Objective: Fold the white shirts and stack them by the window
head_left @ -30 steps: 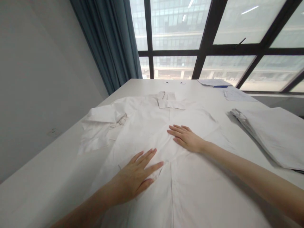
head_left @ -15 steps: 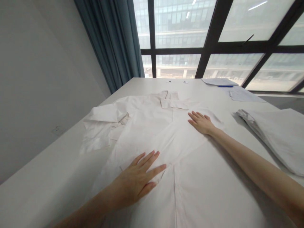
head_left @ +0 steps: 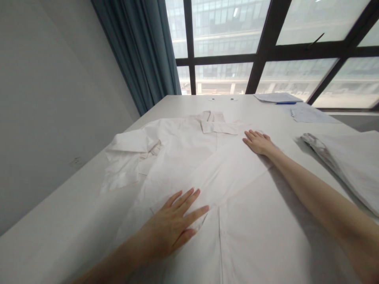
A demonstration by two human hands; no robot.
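A white coat [head_left: 183,157] lies spread over the table, its collar [head_left: 219,127] toward the window and one sleeve [head_left: 127,144] folded out at the left. Flat on the lower front of the coat rests my left hand [head_left: 177,221], fingers apart, beside a slit-like opening in the cloth. My right hand [head_left: 257,142] lies palm down near the coat's right shoulder, farther off, with its fingers stretched out. Neither hand grips the cloth. The right sleeve cannot be made out, and the coat's near end runs out of view.
A folded white cloth [head_left: 349,157] lies on the white table [head_left: 183,103] at the right. Papers [head_left: 314,115] and a blue pen [head_left: 286,103] are at the far right. Beyond stand a blue curtain [head_left: 142,55] and a dark-framed window; a grey wall [head_left: 53,98] borders the left.
My right hand has slid a little away and to the right over the coat. My left hand stays in place. The camera view has shifted slightly.
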